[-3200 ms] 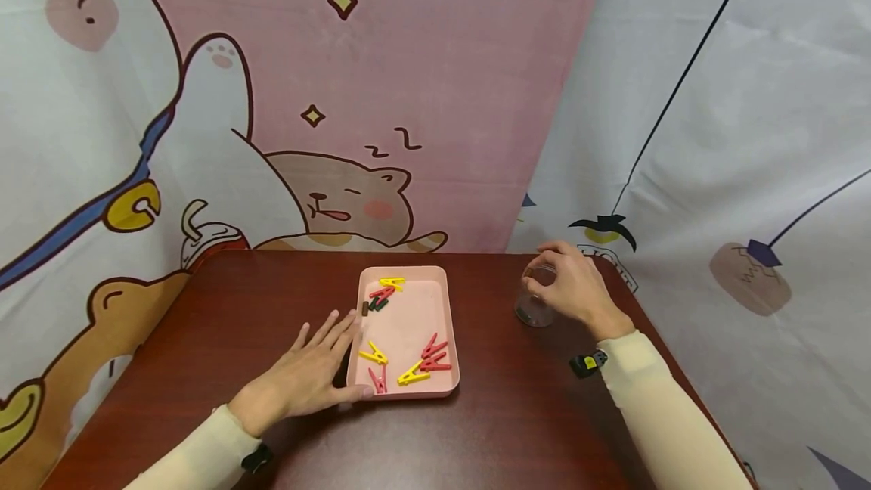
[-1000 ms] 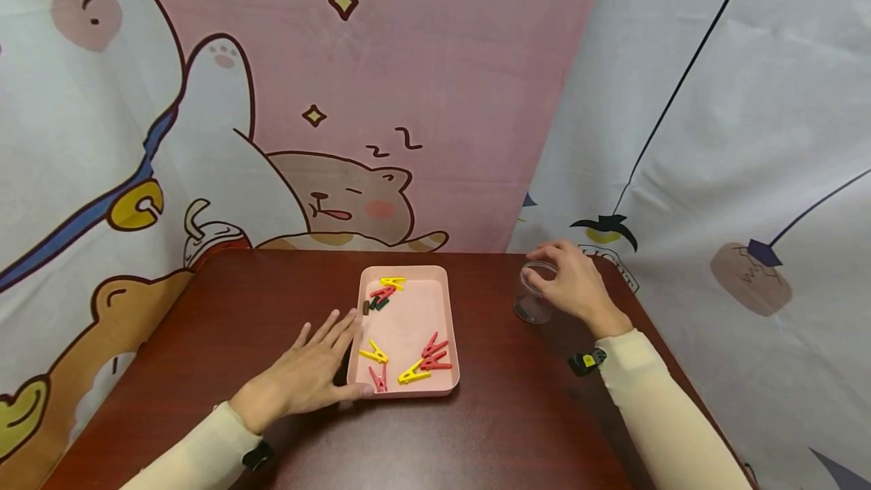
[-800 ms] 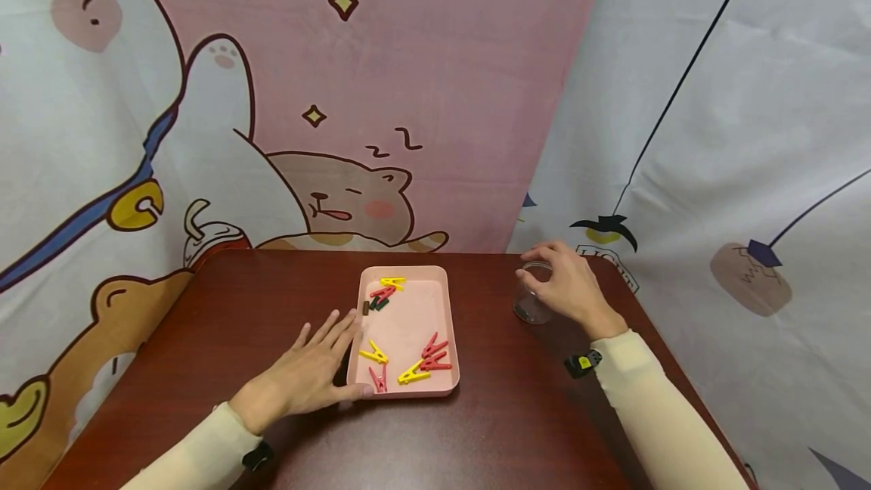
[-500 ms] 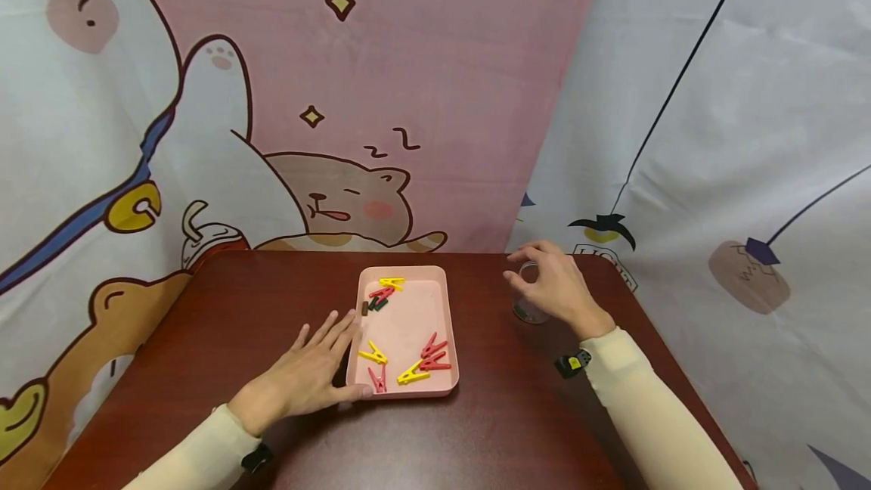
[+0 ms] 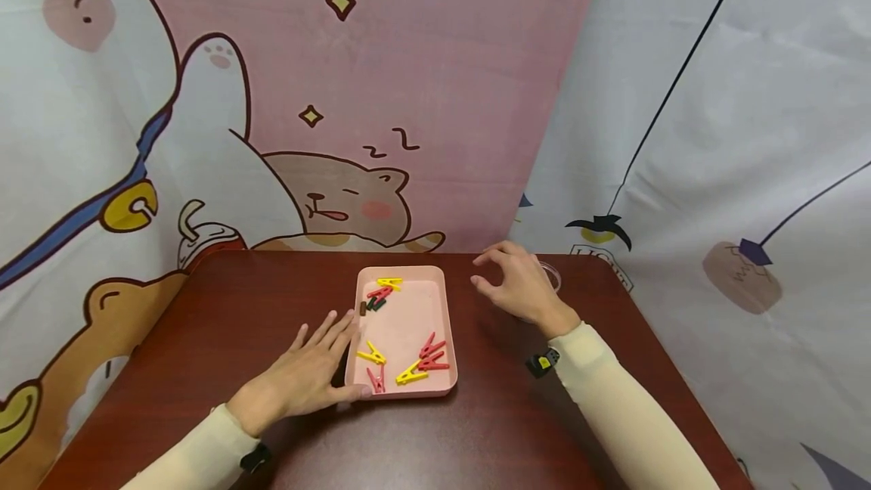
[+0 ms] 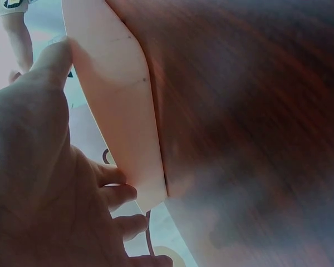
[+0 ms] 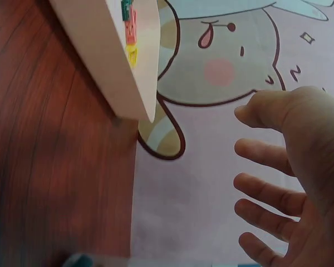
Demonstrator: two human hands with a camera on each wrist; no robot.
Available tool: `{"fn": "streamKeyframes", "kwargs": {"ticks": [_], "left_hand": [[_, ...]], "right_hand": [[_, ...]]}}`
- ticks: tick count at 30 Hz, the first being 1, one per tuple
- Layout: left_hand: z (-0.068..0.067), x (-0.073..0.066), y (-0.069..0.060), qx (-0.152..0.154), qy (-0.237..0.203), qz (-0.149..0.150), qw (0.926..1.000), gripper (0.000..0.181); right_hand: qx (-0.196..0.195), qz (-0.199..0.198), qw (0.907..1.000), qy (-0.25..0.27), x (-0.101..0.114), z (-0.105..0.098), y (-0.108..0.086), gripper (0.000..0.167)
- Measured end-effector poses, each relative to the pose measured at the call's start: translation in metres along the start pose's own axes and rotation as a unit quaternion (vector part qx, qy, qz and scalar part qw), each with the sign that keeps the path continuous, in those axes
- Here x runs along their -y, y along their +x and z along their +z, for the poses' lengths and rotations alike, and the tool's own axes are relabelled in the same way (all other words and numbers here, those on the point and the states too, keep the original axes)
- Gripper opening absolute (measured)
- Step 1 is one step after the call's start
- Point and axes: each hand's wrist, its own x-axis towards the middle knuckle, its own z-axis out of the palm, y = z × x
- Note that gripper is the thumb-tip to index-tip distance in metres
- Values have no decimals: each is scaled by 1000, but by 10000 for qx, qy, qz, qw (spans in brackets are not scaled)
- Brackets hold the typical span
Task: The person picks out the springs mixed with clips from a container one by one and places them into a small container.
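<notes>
A pink tray [image 5: 416,312] lies on the table, holding several red clothespins [image 5: 432,363] and yellow clothespins [image 5: 411,373]. Small dark green pieces [image 5: 378,304] and a brown piece [image 5: 363,308] lie near its upper left. My left hand [image 5: 299,384] rests at the tray's left side, fingers spread and straight; in the left wrist view, thumb and fingertips touch the tray wall [image 6: 119,105]. My right hand [image 5: 519,284] hovers right of the tray, its fingers loosely bent with nothing in them. Behind it stands a clear jar [image 5: 553,274], mostly hidden, only part of the rim showing.
The brown wooden table [image 5: 435,445] ends at a cloth backdrop [image 5: 435,97] printed with cartoon animals, which hangs along the back and sides. A dark round-edged thing [image 7: 78,260], too cropped to identify, shows at the bottom of the right wrist view.
My right hand has left the clear jar's rim and moved left toward the tray, with nothing held. The left hand and the tray have stayed in place.
</notes>
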Motion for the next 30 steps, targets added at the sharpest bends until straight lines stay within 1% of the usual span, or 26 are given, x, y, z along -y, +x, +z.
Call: {"fn": "streamKeyframes", "kwargs": {"ticks": [4, 11, 17, 23, 30], "left_hand": [[-1, -1, 0, 0, 21, -12, 10000, 124], [-2, -2, -2, 37, 45, -65, 10000, 124], [-2, -2, -1, -5, 42, -13, 10000, 125], [-2, -2, -1, -6, 30, -3, 10000, 125], [-2, -3, -1, 0, 35, 30, 10000, 124]], "right_hand": [[-10, -143, 9999, -13, 12, 7, 8, 35], [141, -310, 9994, -34, 25, 20, 19, 35], [308, -304, 9991, 19, 34, 28, 24, 36], [584, -275, 9979, 29, 42, 37, 30, 38], [780, -317, 9964, 14, 48, 42, 33, 40]]}}
